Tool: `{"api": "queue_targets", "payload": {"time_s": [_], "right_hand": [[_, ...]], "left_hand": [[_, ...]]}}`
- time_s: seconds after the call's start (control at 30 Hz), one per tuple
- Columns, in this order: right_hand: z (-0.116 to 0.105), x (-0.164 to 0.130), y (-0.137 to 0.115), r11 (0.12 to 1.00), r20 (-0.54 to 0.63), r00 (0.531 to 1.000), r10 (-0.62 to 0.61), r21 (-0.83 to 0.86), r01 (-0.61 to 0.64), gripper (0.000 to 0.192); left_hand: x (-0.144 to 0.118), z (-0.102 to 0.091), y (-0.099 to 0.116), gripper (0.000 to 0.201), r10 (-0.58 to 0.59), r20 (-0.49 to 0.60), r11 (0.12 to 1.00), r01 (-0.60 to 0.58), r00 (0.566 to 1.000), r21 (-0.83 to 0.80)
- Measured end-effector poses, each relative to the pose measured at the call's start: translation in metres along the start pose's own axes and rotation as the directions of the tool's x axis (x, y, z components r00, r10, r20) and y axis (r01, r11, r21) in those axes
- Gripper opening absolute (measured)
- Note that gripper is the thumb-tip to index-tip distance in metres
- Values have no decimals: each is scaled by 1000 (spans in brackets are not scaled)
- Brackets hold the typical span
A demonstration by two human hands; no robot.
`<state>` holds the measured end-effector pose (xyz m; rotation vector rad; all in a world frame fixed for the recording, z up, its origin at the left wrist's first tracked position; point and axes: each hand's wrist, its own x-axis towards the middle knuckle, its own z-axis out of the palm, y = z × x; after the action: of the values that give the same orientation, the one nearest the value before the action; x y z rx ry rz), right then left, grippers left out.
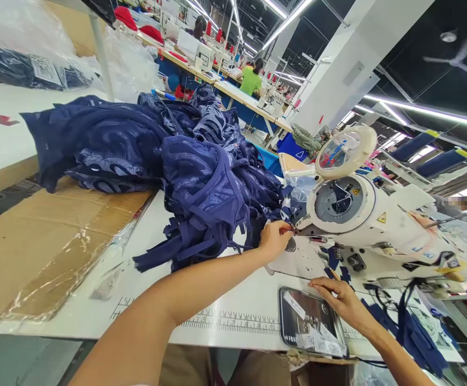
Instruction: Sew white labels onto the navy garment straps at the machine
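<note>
My left hand point(276, 239) is closed in a pinch beside the needle area of a white sewing machine point(394, 220); what its fingertips hold is too small to make out. A heap of navy bras point(205, 182) with lighter patterned parts and loose straps lies just left of that hand. My right hand point(340, 301) is at the machine's front, thumb and fingertips brought together, and I cannot make out anything between them. Behind its fingers shows a thin brown stick point(334, 274). Right below this hand lies a dark, flat phone-like object point(298, 326) with white labels on it.
A printed ruler scale point(233, 320) runs along the table's front edge. Brown cardboard point(52, 241) under clear plastic lies at left. Navy fabric pieces point(418, 335) lie at right. Plastic-bagged goods point(36, 69) stand at back left. A person in green point(251, 80) sits farther off.
</note>
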<state>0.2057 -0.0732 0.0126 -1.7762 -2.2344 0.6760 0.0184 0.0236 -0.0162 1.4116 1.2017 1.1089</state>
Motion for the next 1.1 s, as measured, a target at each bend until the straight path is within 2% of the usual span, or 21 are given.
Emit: {"api": "queue_targets", "payload": {"time_s": [0.47, 1.1], "right_hand": [[5, -1, -4, 996, -31, 999, 28, 84, -25, 29], [8, 6, 8, 998, -14, 999, 49, -38, -50, 32]], "left_hand": [[0, 1, 2, 11, -13, -1, 1000, 13, 1000, -15], [0, 0, -1, 14, 9, 11, 999, -9, 1000, -45]]}}
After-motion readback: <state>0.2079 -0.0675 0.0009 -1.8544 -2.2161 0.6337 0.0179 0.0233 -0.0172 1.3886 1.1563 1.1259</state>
